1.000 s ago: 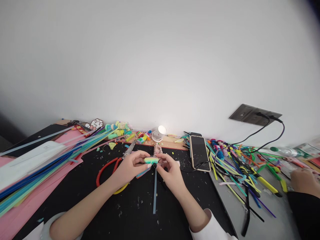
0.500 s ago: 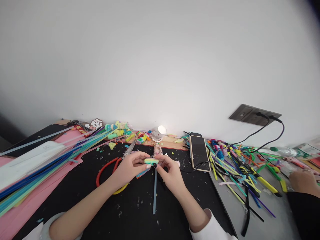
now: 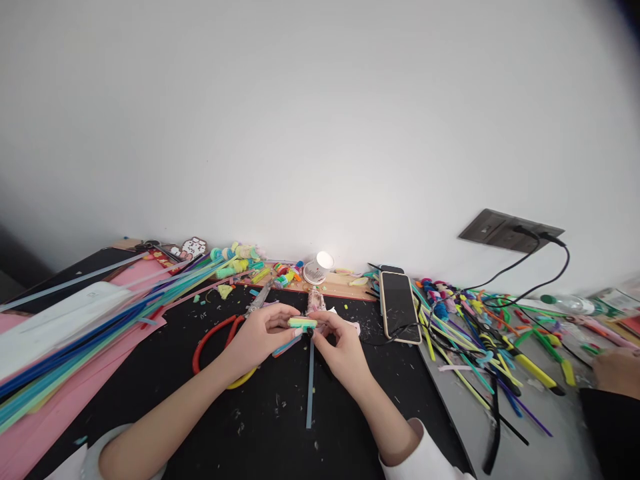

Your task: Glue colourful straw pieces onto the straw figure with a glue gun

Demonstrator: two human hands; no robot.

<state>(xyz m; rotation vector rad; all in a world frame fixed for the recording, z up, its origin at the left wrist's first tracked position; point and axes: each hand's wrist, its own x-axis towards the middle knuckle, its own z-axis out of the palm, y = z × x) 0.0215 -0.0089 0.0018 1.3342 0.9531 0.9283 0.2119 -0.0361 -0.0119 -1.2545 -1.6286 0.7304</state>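
Observation:
Between both hands is a small bundle of short pipe-cleaner-like pieces (image 3: 302, 323), yellow on top with turquoise below. My left hand (image 3: 265, 333) pinches its left end, and my right hand (image 3: 339, 337) holds the other end with the thumb in front. Scissors (image 3: 220, 337) with red and yellow handles lie partly under my left forearm, blades pointing away. A pale blue-grey strip (image 3: 310, 393) lies on the black mat below the hands. Just beyond the fingers is a pinkish object (image 3: 316, 299) whose kind I cannot make out.
Long coloured strips (image 3: 100, 340) lie over pink sheets on the left. A white paper cup (image 3: 319, 267) stands by the wall. Right of it lie a phone (image 3: 400, 307), pliers (image 3: 530, 367) and tangled pipe cleaners. A co-worker's hand (image 3: 617, 372) is at the far right.
My two hands and the bundle stay almost in place. The co-worker's hand at the far right has shifted slightly rightward and down.

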